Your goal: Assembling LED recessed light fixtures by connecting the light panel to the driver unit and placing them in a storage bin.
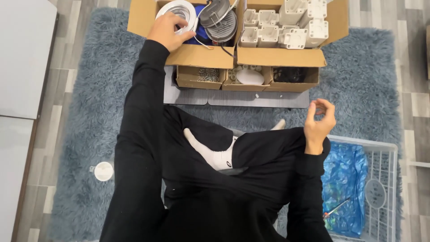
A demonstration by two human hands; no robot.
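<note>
1. Head view was aimed down at a person seated cross-legged on a grey-blue shaggy rug [358, 67]; the left hand [168, 29] was stretched far forward into the left cardboard box [197, 56]; its fingers were closed over the rim of a round white lamp housing [179, 8], which lay at the box's near-left corner, beside dark ribbed round parts [219, 20].
2. The right hand [319, 118] was held raised above the right knee, wrist bent; thumb and forefinger were pinched together into a ring; whether something small was gripped between them could not be told.
3. Progress was judged as early; the housing had not been lifted clear of the box; the white plastic blocks [286, 24] in the right box appeared untouched; the three small trays [246, 78] of screws and fittings were seen full.
4. A white wire basket [389, 179] lined with blue plastic was seen at the right, a screwdriver [335, 209] resting in it; a small white disc [103, 171] lay apart on the rug at the left.
</note>
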